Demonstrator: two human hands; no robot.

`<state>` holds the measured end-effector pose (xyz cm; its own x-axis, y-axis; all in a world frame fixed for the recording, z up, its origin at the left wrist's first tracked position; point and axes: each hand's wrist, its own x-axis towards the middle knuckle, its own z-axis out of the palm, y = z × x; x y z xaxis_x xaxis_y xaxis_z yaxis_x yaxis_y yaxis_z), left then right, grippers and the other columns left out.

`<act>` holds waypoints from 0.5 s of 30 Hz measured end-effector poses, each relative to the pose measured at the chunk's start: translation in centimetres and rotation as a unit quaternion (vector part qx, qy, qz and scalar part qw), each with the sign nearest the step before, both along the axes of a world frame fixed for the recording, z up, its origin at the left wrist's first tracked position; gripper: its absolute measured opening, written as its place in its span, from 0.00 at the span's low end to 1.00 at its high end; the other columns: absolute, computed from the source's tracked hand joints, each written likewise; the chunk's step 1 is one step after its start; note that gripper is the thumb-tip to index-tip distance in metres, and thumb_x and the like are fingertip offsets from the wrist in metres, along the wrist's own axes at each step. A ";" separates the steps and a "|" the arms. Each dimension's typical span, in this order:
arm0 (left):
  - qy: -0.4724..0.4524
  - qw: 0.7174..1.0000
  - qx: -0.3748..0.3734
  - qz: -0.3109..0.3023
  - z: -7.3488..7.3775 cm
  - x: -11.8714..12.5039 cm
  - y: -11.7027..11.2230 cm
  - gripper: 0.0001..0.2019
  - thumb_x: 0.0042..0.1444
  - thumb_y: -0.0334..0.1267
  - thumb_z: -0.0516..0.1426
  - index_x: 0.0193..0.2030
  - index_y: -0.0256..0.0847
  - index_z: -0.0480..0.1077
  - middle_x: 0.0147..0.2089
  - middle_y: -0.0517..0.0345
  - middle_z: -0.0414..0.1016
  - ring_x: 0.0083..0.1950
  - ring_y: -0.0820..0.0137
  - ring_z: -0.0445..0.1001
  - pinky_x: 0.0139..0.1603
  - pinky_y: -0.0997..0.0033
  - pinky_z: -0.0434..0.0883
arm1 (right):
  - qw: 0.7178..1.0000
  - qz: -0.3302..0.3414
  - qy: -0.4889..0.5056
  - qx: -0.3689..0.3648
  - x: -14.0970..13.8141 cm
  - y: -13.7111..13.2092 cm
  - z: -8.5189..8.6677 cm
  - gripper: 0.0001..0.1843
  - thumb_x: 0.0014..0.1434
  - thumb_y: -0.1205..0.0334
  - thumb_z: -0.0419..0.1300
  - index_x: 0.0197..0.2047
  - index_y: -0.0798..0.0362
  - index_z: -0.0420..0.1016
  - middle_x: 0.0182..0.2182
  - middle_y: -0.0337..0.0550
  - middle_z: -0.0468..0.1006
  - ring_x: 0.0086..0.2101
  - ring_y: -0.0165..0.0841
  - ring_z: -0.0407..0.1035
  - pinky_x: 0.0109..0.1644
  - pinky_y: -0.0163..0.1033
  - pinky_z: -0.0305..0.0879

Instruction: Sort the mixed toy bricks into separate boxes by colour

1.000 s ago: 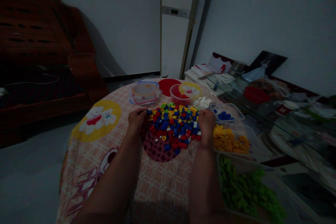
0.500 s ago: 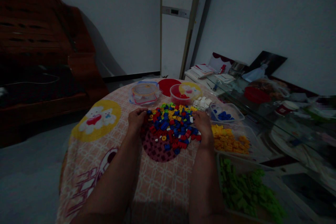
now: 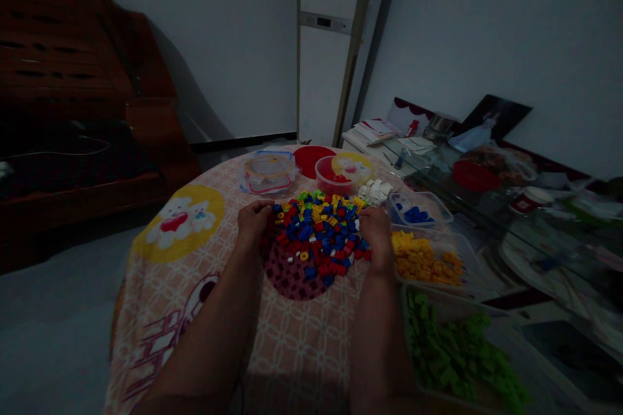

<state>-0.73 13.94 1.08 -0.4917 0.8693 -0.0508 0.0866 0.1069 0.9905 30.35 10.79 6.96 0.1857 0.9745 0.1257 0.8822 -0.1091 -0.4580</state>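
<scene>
A loose heap of mixed building bricks [image 3: 324,233], mostly blue, red and yellow, covers the middle of the round table. At its left edge is my left hand [image 3: 253,217], fingers curled together beside a dark blue brick; whatever lies between the fingertips is hidden. On the heap's right side my right hand [image 3: 377,228] is closed, with a small white brick [image 3: 357,224] at its fingertips. Behind that hand lies a small pile of white bricks [image 3: 376,192]. Red bricks sit in a round clear tub [image 3: 321,181] beyond the heap.
Along the right stand clear boxes of blue bricks [image 3: 417,214], yellow bricks [image 3: 423,259] and green bricks [image 3: 457,350]. Stacked lids [image 3: 268,172] and a red round lid [image 3: 311,159] lie at the back. A cluttered glass table [image 3: 462,207] adjoins on the right.
My right hand has shifted very slightly at the heap's right edge, with the white brick at its fingertips. My left hand stays in nearly the same place.
</scene>
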 end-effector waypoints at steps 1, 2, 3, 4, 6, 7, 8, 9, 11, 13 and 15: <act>0.004 1.000 -0.003 0.000 0.0 0.0 0.0 0.17 0.47 0.37 0.61 0.44 0.38 0.83 0.38 0.51 0.84 0.39 0.63 0.82 0.42 0.67 0.78 | 1.000 0.001 -0.018 -0.008 -0.1 -0.1 0.0 0.19 0.61 0.70 0.55 0.48 0.56 0.86 0.46 0.53 0.86 0.48 0.39 0.79 0.54 0.38 0.69; 0.007 1.000 -0.007 0.000 0.0 0.0 0.0 0.17 0.47 0.37 0.61 0.44 0.38 0.83 0.38 0.51 0.84 0.39 0.63 0.82 0.42 0.67 0.78 | 0.999 0.005 -0.031 -0.020 -0.3 -0.2 0.1 0.19 0.61 0.70 0.56 0.49 0.55 0.86 0.48 0.53 0.86 0.50 0.40 0.78 0.55 0.37 0.68; 0.010 1.000 -0.009 0.000 0.0 -0.1 0.0 0.17 0.47 0.37 0.61 0.44 0.38 0.83 0.37 0.52 0.84 0.39 0.63 0.82 0.42 0.67 0.78 | 0.999 0.010 -0.041 -0.034 -0.4 -0.3 0.2 0.20 0.61 0.71 0.57 0.51 0.55 0.86 0.50 0.53 0.85 0.51 0.40 0.78 0.55 0.37 0.68; 0.011 1.000 -0.008 -0.001 0.0 0.0 0.1 0.17 0.47 0.37 0.61 0.44 0.38 0.83 0.37 0.52 0.84 0.39 0.63 0.82 0.42 0.67 0.78 | 0.998 0.017 -0.047 -0.049 -0.6 -0.4 0.4 0.20 0.61 0.71 0.57 0.52 0.54 0.85 0.51 0.52 0.85 0.52 0.40 0.78 0.55 0.36 0.68; 0.005 1.000 -0.005 -0.002 0.0 0.0 0.0 0.17 0.47 0.37 0.61 0.44 0.38 0.83 0.37 0.52 0.84 0.39 0.63 0.82 0.41 0.67 0.78 | 0.995 0.029 -0.055 -0.074 -0.9 -0.7 0.7 0.21 0.60 0.72 0.57 0.53 0.53 0.85 0.52 0.51 0.85 0.52 0.39 0.78 0.54 0.36 0.67; 0.001 1.000 -0.001 -0.001 0.0 0.0 0.0 0.17 0.48 0.37 0.61 0.44 0.38 0.83 0.36 0.52 0.84 0.39 0.63 0.82 0.41 0.67 0.78 | 0.995 0.031 -0.056 -0.082 -1.1 -0.7 0.9 0.21 0.60 0.73 0.57 0.53 0.53 0.85 0.52 0.51 0.85 0.52 0.39 0.78 0.53 0.35 0.67; -0.002 1.000 0.001 -0.001 0.0 0.1 0.0 0.16 0.48 0.37 0.61 0.43 0.38 0.83 0.36 0.52 0.84 0.38 0.63 0.82 0.41 0.67 0.78 | 0.994 0.032 -0.056 -0.089 -1.2 -0.8 1.1 0.21 0.61 0.73 0.56 0.52 0.53 0.85 0.51 0.51 0.85 0.51 0.39 0.78 0.51 0.35 0.67; -0.004 1.000 0.004 -0.002 -0.1 0.1 0.0 0.16 0.48 0.37 0.61 0.43 0.38 0.83 0.36 0.52 0.84 0.38 0.63 0.81 0.41 0.67 0.78 | 0.993 0.030 -0.057 -0.095 -1.3 -0.8 1.2 0.20 0.61 0.73 0.56 0.51 0.53 0.85 0.49 0.51 0.85 0.50 0.39 0.78 0.50 0.35 0.67; -0.001 1.000 0.008 0.001 -0.1 0.0 0.0 0.15 0.47 0.37 0.62 0.42 0.38 0.83 0.36 0.52 0.84 0.38 0.63 0.81 0.42 0.67 0.78 | 0.992 0.021 -0.060 -0.107 -1.3 -0.8 1.4 0.19 0.61 0.73 0.56 0.49 0.54 0.85 0.46 0.51 0.86 0.48 0.39 0.78 0.47 0.35 0.67; 0.008 1.000 0.010 0.003 -0.2 0.0 0.1 0.15 0.47 0.37 0.62 0.41 0.38 0.83 0.35 0.52 0.84 0.38 0.63 0.81 0.43 0.66 0.79 | 0.991 0.011 -0.064 -0.114 -1.3 -0.8 1.4 0.18 0.61 0.72 0.57 0.48 0.55 0.84 0.45 0.51 0.86 0.46 0.38 0.78 0.45 0.35 0.66; 0.015 1.000 0.012 0.006 -0.3 -0.1 0.2 0.15 0.47 0.37 0.62 0.41 0.38 0.83 0.35 0.53 0.84 0.39 0.63 0.81 0.44 0.66 0.79 | 0.991 0.007 -0.064 -0.121 -1.2 -0.8 1.4 0.17 0.62 0.72 0.57 0.50 0.56 0.83 0.45 0.50 0.85 0.46 0.38 0.78 0.44 0.36 0.66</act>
